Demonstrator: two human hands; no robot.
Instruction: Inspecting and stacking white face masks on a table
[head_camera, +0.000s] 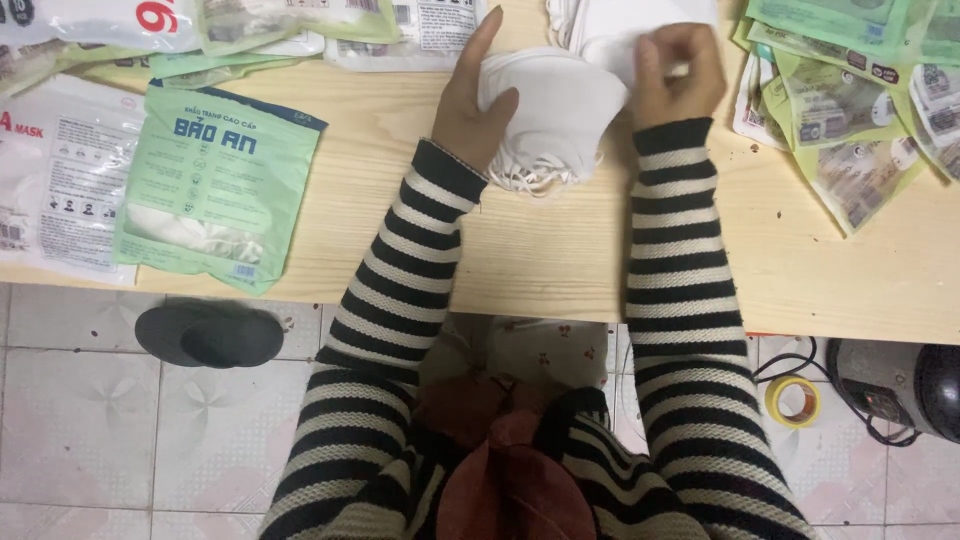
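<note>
Left hand lies open, palm and thumb pressed against the near left side of a stack of white face masks; right hand is closed, pinching what appears to be the top mask's edge at the stack's right, though the fingers hide the contact. The stack sits on the wooden desk, with elastic ear loops trailing loose from its near edge. Risk noted: loops may snag a striped sleeve and drag masks askew; a one-sided pinch may fan the stack. Green printed pouches lie well left of the stack, more pouches to its right.
</note>
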